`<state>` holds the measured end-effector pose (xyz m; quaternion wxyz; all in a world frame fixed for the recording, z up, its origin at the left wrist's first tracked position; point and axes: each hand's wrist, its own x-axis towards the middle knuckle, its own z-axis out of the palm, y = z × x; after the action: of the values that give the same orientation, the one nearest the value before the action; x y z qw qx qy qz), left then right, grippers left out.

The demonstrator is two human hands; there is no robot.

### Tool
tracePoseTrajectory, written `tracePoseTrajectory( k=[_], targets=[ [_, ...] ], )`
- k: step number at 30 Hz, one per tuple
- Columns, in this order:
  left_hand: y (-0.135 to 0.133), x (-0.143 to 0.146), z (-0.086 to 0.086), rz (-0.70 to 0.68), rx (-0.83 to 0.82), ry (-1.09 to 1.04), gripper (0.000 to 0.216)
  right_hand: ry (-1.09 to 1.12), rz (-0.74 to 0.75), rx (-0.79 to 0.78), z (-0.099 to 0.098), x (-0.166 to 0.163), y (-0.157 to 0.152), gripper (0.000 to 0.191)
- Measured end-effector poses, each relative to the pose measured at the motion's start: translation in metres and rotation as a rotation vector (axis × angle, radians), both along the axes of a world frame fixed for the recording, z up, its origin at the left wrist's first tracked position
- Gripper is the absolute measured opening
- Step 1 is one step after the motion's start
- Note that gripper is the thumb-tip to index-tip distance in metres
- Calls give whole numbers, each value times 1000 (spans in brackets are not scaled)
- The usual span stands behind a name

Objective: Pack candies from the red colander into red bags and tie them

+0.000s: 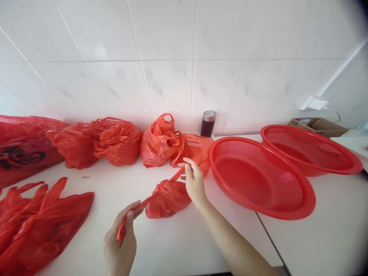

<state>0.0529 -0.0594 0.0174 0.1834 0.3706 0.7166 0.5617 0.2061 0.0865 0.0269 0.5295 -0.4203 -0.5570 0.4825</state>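
A small red plastic bag (169,201) with something bulky inside rests on the white table in front of me. My left hand (121,234) is closed around one twisted handle, stretched toward the lower left. On the far side, my right hand (194,180) pinches the other handle, pulled up and to the right. Both handles look taut, and the bag's mouth is gathered together between them. What lies inside the bag is hidden by the plastic.
Several filled red bags (119,142) line the tiled wall. A large red bag (43,226) lies front left. Two red plastic baskets (244,180) stand at the right, with a cardboard box (330,127) behind. A dark flask (207,124) stands near the wall.
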Motion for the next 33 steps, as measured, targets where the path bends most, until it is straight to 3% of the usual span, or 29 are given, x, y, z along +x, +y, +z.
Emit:
tracePoseTrajectory(
  k=[4,8,13,18,23,30,33],
  targets=[
    [20,7,-7,-82,144,-135,29,-421,29,279,-17,-17,-33,61],
    [51,9,-26,-57,172,96,32,-568,0,427,-46,-22,-38,60],
    [85,0,-34,-166,-122,320,38,-541,-9,502,-70,-12,-14,58],
    [106,-24,-28,-244,-391,503,44,-602,-35,447,-77,5,16,56],
    [120,-33,-48,-250,-546,582,41,-785,-7,311,-91,8,33,54],
    [119,-26,-62,-247,-522,652,40,-879,-17,256,-98,5,33,56],
    [114,-26,-57,-239,-469,613,40,-659,-13,185,-92,9,33,52]
  ],
)
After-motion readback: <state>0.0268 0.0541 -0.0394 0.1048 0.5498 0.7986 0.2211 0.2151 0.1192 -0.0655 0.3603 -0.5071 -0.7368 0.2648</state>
